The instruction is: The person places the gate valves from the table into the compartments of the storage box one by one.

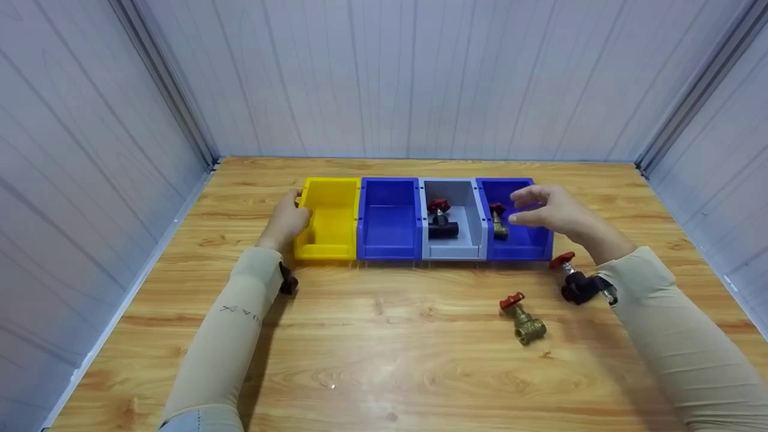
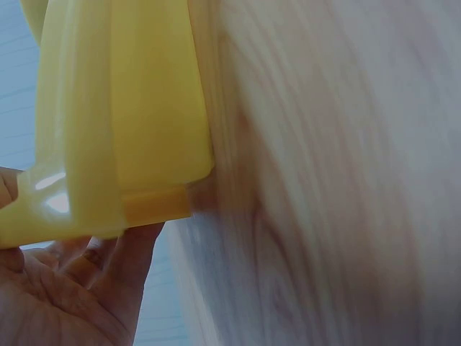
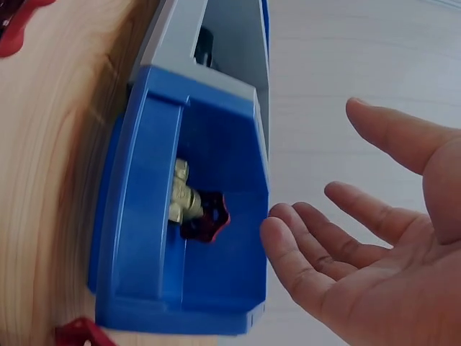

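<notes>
My left hand grips the left wall of the yellow bin, thumb over the rim and fingers along the outside. In the left wrist view that hand lies around the edge of the yellow bin. Over the right-hand blue bin, my right hand is held with fingers spread and nothing between them. Inside that bin lies a brass gate valve with a red handwheel, also visible in the right wrist view as a brass valve.
Between the end bins stand another blue bin and a grey bin, which holds a black valve. On the wooden table lie a brass valve and a black valve near the right forearm. Panel walls enclose the table.
</notes>
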A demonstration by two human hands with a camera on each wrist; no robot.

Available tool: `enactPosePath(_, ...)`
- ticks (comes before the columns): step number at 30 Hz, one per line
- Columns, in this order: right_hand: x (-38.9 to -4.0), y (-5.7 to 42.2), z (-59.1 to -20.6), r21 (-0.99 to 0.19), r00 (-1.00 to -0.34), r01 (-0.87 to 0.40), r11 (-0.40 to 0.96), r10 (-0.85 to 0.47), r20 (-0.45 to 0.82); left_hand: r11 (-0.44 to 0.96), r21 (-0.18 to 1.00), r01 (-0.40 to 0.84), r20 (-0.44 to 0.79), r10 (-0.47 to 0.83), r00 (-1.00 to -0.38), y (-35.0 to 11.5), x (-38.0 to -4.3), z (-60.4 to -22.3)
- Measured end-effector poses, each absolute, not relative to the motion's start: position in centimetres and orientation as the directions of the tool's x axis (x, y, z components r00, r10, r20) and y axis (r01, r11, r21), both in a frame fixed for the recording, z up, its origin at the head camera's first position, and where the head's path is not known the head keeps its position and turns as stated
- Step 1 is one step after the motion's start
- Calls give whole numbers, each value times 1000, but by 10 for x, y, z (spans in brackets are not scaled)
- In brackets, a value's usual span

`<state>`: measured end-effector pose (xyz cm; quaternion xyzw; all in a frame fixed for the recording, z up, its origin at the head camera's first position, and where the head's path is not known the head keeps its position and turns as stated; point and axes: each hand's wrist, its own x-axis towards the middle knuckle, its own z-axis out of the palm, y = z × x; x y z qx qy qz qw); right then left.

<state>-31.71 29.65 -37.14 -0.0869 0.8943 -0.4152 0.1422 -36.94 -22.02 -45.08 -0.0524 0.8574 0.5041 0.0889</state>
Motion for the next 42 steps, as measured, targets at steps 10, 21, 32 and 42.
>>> enactPosePath(10,-318,314,-378,-719,-937,-64,692,-289,-194,501,846,-181,-210,2,-978,-221,-370,-449)
enactPosePath(21,-312,337,-378,-680,-945,-61,730,-261,-196,503,839,-208,-228,-21,-973,-219,-372,-449)
enactPosePath(32,-310,354,-375,-691,-950,-45,721,-245,-194,494,845,-203,-225,-15,-974,-219,-370,-449)
enactPosePath(42,-309,373,-381,-633,-916,-31,774,-276,-292,478,850,-219,-239,-21,-971,-218,-370,-448)
